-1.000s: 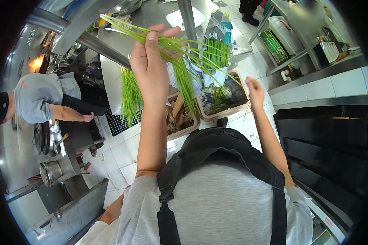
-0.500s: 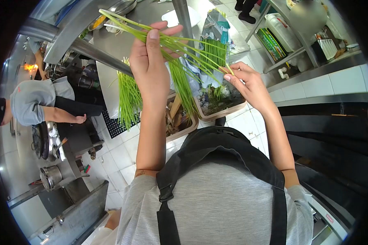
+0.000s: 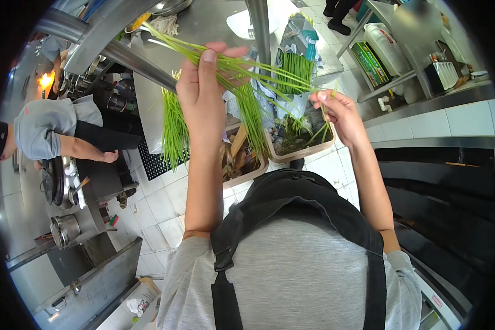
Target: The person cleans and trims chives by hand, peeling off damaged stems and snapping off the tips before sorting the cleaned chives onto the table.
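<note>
My left hand (image 3: 203, 91) is closed round a small bunch of long green garlic chives (image 3: 258, 67), thumb on top, pale ends pointing to the upper left. My right hand (image 3: 340, 113) pinches thin chive ends at the bunch's right side. A few thin green strands hang below its fingers, over a bin with scraps (image 3: 305, 156). Behind my left wrist lies a pile of chives (image 3: 174, 129) on the steel table. Another bunch (image 3: 251, 118) droops over the table edge, and a thicker bundle (image 3: 295, 74) sits partly wrapped in plastic.
A second bin (image 3: 247, 179) holds brown scraps. A steel post (image 3: 258, 33) and rail (image 3: 140, 66) stand close to my left hand. A white tray (image 3: 250, 25) lies on the table. On the left, a co-worker (image 3: 49, 124) stands by a stove flame (image 3: 46, 80).
My right hand has moved right, away from my left, and strands now hang from its fingers over the bin. My left hand keeps its hold on the bunch. The view has shifted slightly.
</note>
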Available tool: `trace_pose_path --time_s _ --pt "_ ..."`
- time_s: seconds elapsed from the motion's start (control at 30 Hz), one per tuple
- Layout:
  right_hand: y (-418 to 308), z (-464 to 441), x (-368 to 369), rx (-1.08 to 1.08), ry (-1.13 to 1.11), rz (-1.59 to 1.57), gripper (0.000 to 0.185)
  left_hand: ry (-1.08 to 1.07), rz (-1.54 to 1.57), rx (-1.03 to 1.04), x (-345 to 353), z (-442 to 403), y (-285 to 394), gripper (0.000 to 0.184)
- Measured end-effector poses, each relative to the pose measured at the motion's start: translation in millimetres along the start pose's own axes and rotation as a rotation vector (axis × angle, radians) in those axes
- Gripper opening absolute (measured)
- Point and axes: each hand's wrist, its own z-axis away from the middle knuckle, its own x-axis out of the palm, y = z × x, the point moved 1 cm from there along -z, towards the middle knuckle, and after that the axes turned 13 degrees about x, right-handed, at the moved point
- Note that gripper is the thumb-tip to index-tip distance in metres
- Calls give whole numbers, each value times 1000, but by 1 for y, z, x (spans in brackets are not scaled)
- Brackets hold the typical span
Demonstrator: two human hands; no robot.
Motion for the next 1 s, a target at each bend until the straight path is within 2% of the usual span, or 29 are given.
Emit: trace_pose_path --time_s 0.07,0.1,0.23,0.33,0.37,0.47,0.5,0.53,0.6,0.7,0.8,0.83,1.0 --pt "20 -11 -9 92 -5 -375 26 39 -1 31 -4 1 -4 29" --pt "24 -12 -11 107 67 -474 29 57 -2 46 -6 1 -5 29" --pt "38 -12 -34 80 204 -189 30 26 -1 7 -15 -5 6 29" --pt "54 -29 -44 -65 313 213 29 7 33 -12 -15 -6 8 30" --pt "75 -42 -56 -184 433 473 28 6 49 -15 -14 -6 8 31" --pt "50 -22 -35 -381 684 551 24 4 67 -27 -12 -8 8 32" --pt "52 -22 -37 -398 652 272 18 8 63 -32 -13 -8 9 32" --pt "37 -9 -26 -406 676 179 13 1 64 -25 -14 -8 9 32" --pt "12 16 -12 -466 542 158 13 -19 70 -18 -13 -9 9 31" --pt "-21 47 17 -541 249 394 15 -4 65 -43 -7 -10 10 31" --pt "-29 48 35 -254 187 370 17 -50 105 -26 -4 -11 6 31" --pt "-35 48 40 -185 130 265 18 -51 101 -31 -3 -11 6 31" --pt "-36 34 44 -158 -51 186 18 -18 126 -33 4 -10 6 29"
